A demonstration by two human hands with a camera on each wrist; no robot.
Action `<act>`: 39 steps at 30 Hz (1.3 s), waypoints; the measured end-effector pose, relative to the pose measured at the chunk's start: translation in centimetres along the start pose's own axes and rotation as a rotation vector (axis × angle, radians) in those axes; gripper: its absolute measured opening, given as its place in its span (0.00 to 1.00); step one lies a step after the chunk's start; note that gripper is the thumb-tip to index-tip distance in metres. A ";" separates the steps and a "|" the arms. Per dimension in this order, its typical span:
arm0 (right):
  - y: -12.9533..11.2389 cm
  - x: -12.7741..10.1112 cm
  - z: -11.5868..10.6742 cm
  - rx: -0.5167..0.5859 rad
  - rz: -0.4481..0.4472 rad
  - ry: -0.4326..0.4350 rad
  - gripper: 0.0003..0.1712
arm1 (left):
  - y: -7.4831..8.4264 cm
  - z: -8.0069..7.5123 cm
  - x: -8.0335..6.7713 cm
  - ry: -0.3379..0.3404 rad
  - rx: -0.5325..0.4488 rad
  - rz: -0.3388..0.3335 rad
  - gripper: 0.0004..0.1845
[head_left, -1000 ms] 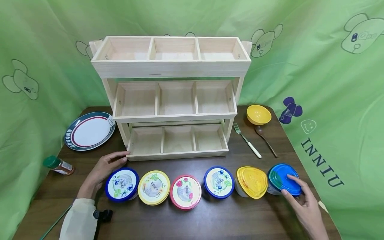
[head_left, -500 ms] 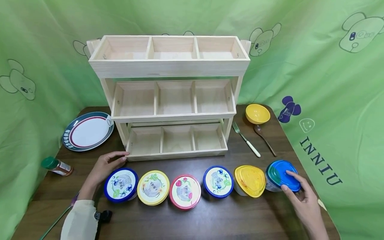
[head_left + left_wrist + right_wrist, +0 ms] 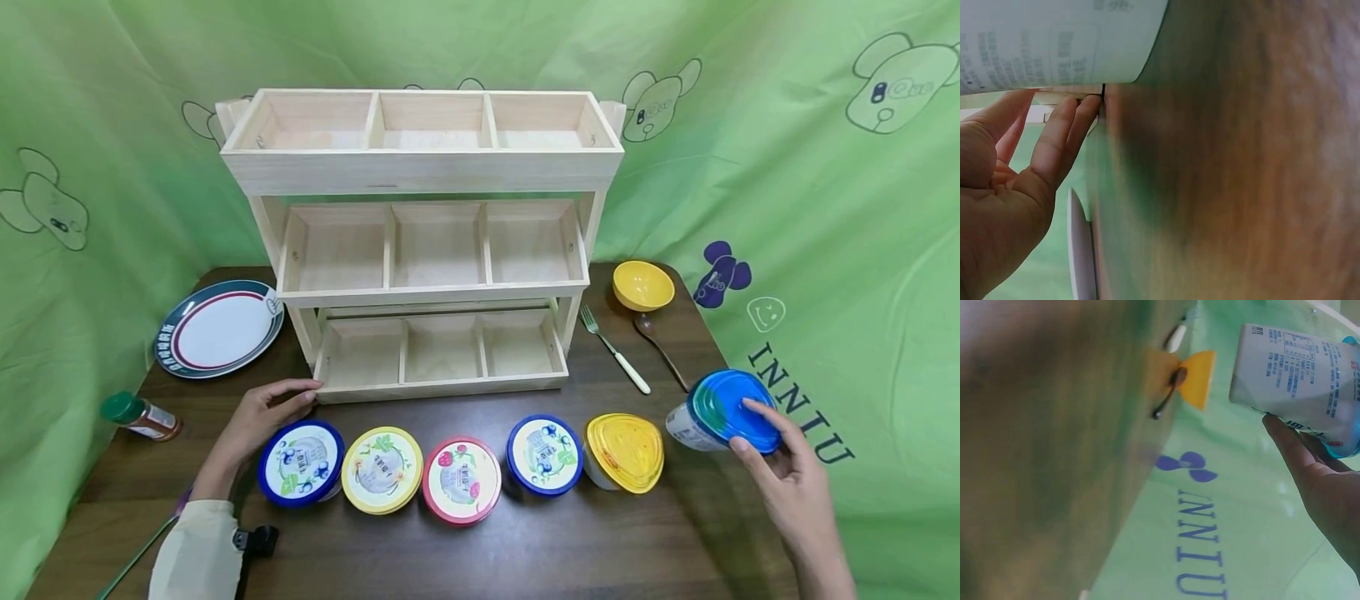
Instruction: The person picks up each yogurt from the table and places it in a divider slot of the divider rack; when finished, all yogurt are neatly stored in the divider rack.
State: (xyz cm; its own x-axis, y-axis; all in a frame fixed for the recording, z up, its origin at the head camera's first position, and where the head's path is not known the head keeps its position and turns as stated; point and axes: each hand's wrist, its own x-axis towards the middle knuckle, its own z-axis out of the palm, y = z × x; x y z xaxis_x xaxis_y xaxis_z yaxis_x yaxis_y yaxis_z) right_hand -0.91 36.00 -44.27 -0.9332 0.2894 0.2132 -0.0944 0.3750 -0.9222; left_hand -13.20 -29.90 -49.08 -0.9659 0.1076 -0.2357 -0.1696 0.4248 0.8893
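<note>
My right hand (image 3: 787, 479) grips a blue-lidded white tub (image 3: 723, 410) and holds it tilted above the table's right edge. In the right wrist view the same blue-lidded tub (image 3: 1297, 381) shows its printed side, with my right hand's fingers (image 3: 1310, 465) under it. My left hand (image 3: 258, 417) rests flat on the table, its straight fingertips touching the front left corner of the wooden rack (image 3: 423, 242). The left wrist view shows those left hand fingers (image 3: 1054, 140) straight against the wood. Five lidded tubs stand in a row: blue (image 3: 301, 463), yellow (image 3: 382, 470), red (image 3: 461, 482), blue (image 3: 545, 455), yellow (image 3: 622, 452).
A plate (image 3: 219, 327) lies at the back left, a green-capped spice bottle (image 3: 141, 417) near the left edge. A yellow bowl (image 3: 642, 285), a fork (image 3: 617, 350) and a spoon (image 3: 660, 348) lie right of the rack. Green cloth surrounds the table (image 3: 525, 550).
My right hand has lifted the blue-lidded tub off the table, up and to the right, tilting it. The left hand has stayed put.
</note>
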 end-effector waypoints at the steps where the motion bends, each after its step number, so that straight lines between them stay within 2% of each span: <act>1: -0.3 0.2 0.1 -0.004 -0.006 0.003 0.32 | 0.0 0.0 0.0 0.001 0.002 -0.002 0.24; 10: -2.9 1.5 0.9 0.134 -0.041 0.055 0.32 | 0.2 0.2 0.1 0.014 0.026 0.000 0.24; 15: -4.1 2.6 1.0 0.095 -0.081 0.053 0.33 | 0.2 0.2 0.2 0.004 0.013 -0.001 0.24; 21: -5.3 3.4 1.1 -0.005 -0.095 0.041 0.34 | 0.0 -0.2 0.3 -0.024 -0.051 -0.045 0.25; 26: -6.2 4.0 1.2 -0.099 -0.113 0.025 0.35 | -0.1 -0.4 0.5 -0.037 -0.057 -0.066 0.25; 30: -7.1 4.4 2.0 -0.080 -0.130 -0.016 0.36 | -0.3 -0.5 0.3 -0.031 -0.053 -0.084 0.25; 33: -7.8 4.6 2.8 -0.006 -0.141 -0.046 0.36 | -0.2 -0.6 0.2 -0.028 -0.050 -0.088 0.25; 39: -9.4 5.3 3.7 -0.011 -0.168 -0.043 0.36 | 0.3 -0.5 0.7 -0.054 -0.056 -0.062 0.26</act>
State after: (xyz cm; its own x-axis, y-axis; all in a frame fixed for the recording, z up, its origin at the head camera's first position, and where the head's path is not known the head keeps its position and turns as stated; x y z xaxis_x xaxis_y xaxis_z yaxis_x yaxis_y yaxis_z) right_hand -6.31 30.72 -35.64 -0.9186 0.1840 0.3496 -0.2466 0.4243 -0.8713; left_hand -13.98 -30.20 -48.81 -0.9413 0.1317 -0.3109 -0.2414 0.3812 0.8924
